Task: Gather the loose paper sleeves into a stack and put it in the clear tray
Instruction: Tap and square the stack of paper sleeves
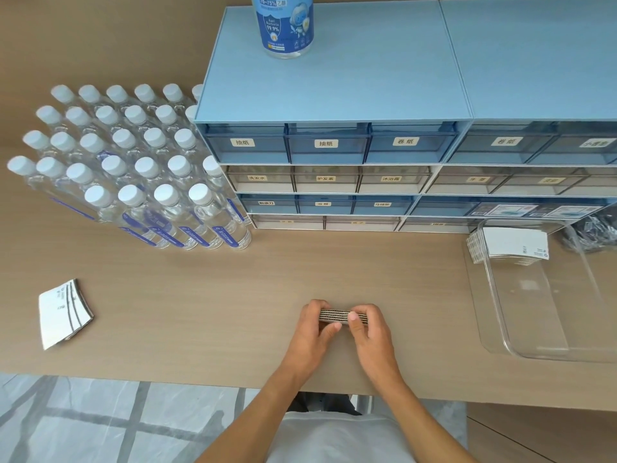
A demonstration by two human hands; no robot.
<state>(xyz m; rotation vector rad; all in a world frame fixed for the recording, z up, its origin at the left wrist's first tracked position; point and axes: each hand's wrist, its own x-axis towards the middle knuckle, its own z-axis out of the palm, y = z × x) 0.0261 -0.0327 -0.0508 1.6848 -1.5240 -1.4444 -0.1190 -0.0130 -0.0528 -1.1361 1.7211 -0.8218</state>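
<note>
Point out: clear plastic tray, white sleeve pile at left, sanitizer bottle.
clear plastic tray [494,342], head view, near-left rim
white paper sleeve pile [63,314], head view, top sleeve
blue-labelled sanitizer bottle [286,25], head view, label

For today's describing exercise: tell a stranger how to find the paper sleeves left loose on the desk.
Start at the block of water bottles on the desk's left. Nearer the front edge lies a small fanned pile of sleeves, alone, outside the clear tray.

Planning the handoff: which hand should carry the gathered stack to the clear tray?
Right. Both hands hold the stack mid-table, but the clear tray lies on the right, nearer the right hand than the left hand.
</note>
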